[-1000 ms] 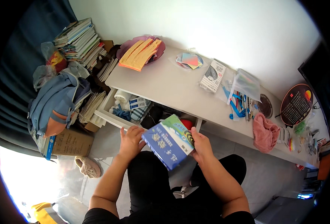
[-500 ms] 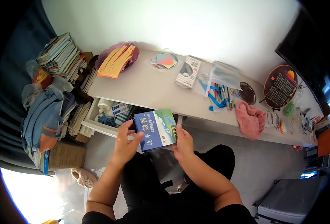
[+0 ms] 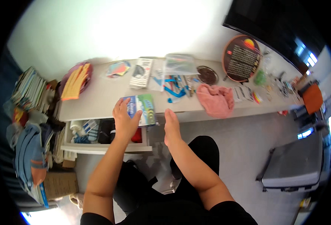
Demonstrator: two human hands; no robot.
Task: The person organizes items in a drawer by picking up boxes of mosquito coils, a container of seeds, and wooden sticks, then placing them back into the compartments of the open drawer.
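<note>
My left hand (image 3: 123, 119) grips a flat mosquito coil box (image 3: 147, 112) by its left side, its thumb lying across the printed face. The box is blue, white and green. It is over the desk's front edge and the right part of the open drawer (image 3: 143, 141); whether it touches the desktop I cannot tell. My right hand (image 3: 172, 126) is held apart from the box, to its right, fingers stretched out and nothing in them. Inside the drawer are a white bottle, blue cloth, dark items and something red, partly covered by my left arm.
On the desk (image 3: 105, 88) stand a purple bowl (image 3: 87, 83) with orange strips, a striped package (image 3: 142, 71), pens, a clear pouch (image 3: 180, 63), a pink cloth (image 3: 216, 100) and a round plaque (image 3: 240, 60). A backpack (image 3: 27, 153) leans at left; a grey suitcase (image 3: 295, 163) stands at right.
The right hand has let go of the box and moved off it. The left hand has carried the box up toward the desk's edge. My view has turned to the right.
</note>
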